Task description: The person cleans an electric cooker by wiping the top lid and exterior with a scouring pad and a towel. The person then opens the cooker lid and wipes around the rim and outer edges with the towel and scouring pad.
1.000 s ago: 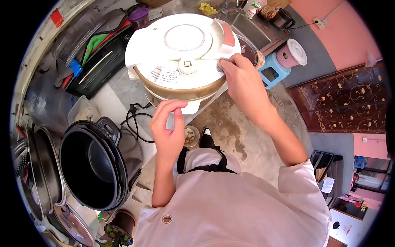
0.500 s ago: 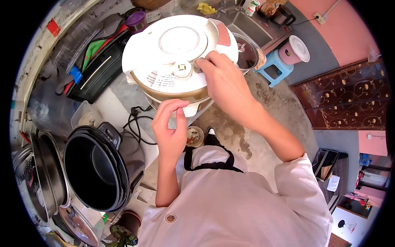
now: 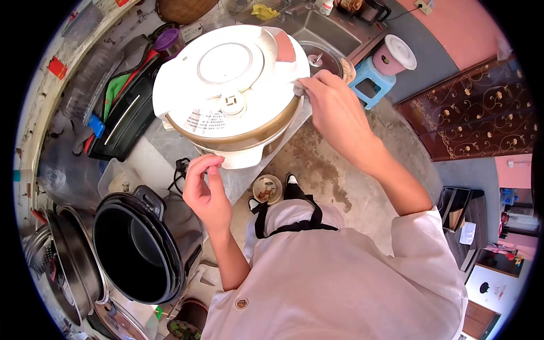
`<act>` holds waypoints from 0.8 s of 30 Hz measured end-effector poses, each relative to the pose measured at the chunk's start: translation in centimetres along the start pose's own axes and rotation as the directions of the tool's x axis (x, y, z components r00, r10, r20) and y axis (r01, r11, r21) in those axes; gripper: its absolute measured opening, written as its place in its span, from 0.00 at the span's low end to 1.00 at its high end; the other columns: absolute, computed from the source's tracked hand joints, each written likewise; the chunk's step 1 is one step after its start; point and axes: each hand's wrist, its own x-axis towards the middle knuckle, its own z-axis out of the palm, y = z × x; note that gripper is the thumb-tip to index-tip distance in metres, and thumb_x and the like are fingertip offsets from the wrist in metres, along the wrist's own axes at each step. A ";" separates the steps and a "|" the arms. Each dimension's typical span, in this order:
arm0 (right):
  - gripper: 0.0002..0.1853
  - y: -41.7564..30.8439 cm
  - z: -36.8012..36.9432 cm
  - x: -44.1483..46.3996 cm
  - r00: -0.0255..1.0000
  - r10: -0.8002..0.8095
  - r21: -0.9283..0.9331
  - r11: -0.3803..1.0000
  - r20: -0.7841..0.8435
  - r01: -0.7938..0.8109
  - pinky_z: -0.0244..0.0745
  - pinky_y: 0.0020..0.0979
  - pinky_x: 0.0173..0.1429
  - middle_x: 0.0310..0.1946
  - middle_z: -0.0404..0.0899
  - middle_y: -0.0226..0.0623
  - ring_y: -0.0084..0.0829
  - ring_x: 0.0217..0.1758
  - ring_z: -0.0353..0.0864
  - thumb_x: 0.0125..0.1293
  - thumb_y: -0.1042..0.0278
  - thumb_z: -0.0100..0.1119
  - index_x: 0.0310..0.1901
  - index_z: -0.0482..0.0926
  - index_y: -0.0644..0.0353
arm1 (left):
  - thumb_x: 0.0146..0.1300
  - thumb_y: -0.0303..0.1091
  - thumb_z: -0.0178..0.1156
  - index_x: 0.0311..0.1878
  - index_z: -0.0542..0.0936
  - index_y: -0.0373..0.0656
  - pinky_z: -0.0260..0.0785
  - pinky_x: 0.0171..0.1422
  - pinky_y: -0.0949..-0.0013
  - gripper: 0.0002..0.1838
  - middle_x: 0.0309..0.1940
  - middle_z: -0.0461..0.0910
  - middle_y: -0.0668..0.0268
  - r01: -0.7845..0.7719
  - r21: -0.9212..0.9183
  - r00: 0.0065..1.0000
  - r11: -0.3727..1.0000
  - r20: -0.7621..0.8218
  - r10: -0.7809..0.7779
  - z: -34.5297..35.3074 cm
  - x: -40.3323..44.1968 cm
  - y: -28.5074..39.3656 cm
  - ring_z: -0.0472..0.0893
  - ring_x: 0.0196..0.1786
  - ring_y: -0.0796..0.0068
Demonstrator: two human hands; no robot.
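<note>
A large white rice cooker [image 3: 187,73] with a gold-brown band stands in front of me, its lid down. My right hand [image 3: 334,107] pinches a small crumpled grey wad [image 3: 299,88] against the right edge of the lid; whether it is cloth or scouring wool I cannot make out. Beside the cooker's front latch [image 3: 243,157], my left hand [image 3: 207,190] hangs with loosely curved fingers, nothing visible in them. Its fingertips are close to the cooker's lower front rim; contact is unclear. A round steam vent [image 3: 232,103] sits on the lid near the printed text.
Left of me are a black inner pot [image 3: 133,249] and several metal pans [image 3: 73,255]. A glass-lidded pot [image 3: 317,56] stands behind the cooker, near a steel sink [image 3: 331,31]. A blue stool [image 3: 371,85] holds a pink bucket [image 3: 391,59]. A bowl [image 3: 266,188] is on the floor.
My right hand has moved with the grey wad from beside the steam vent to the lid's right edge. My left hand is lower and further left. The whole view has shifted somewhat.
</note>
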 end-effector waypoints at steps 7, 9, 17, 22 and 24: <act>0.11 0.6 -3.1 0.2 0.996 0.021 0.142 0.990 -0.084 -0.008 0.73 0.39 0.51 0.39 0.77 0.45 0.46 0.46 0.77 0.60 0.80 0.58 0.44 0.82 0.68 | 0.65 0.19 0.54 0.41 0.79 0.32 0.68 0.52 0.70 0.06 0.39 0.80 0.59 0.028 0.008 1.000 1.000 -0.010 -0.028 -0.5 -0.5 0.0 0.77 0.43 0.70; 0.12 0.1 -0.8 0.4 0.990 -0.075 0.121 0.989 -0.117 0.089 0.73 0.38 0.51 0.39 0.77 0.45 0.45 0.46 0.77 0.58 0.82 0.57 0.45 0.82 0.67 | 0.65 0.19 0.54 0.41 0.79 0.32 0.68 0.52 0.70 0.06 0.39 0.80 0.59 0.018 0.005 1.000 1.000 -0.009 -0.018 -0.2 -0.3 0.1 0.78 0.43 0.70; 0.12 -2.5 2.0 1.6 0.975 -0.221 0.197 0.955 -0.027 0.221 0.74 0.38 0.49 0.38 0.77 0.42 0.44 0.44 0.77 0.59 0.82 0.58 0.45 0.83 0.66 | 0.64 0.19 0.55 0.40 0.80 0.34 0.68 0.51 0.71 0.05 0.38 0.81 0.60 -0.046 0.092 0.999 0.995 -0.002 0.046 0.4 0.0 0.7 0.79 0.42 0.70; 0.12 -2.9 2.7 3.3 0.963 -0.267 0.196 0.947 0.034 0.255 0.75 0.39 0.48 0.38 0.77 0.42 0.44 0.43 0.78 0.57 0.83 0.59 0.43 0.84 0.67 | 0.64 0.20 0.55 0.40 0.80 0.34 0.68 0.51 0.71 0.05 0.37 0.81 0.60 0.000 0.066 1.000 0.998 -0.010 0.000 0.8 -0.5 0.5 0.79 0.42 0.71; 0.16 -3.2 2.1 1.8 0.966 -0.240 0.173 0.960 0.094 0.222 0.76 0.39 0.51 0.39 0.77 0.42 0.42 0.47 0.77 0.51 0.83 0.56 0.43 0.83 0.66 | 0.64 0.20 0.55 0.39 0.81 0.34 0.69 0.51 0.71 0.05 0.37 0.81 0.60 0.010 0.068 1.000 0.998 0.004 -0.010 0.7 -0.6 0.4 0.79 0.42 0.71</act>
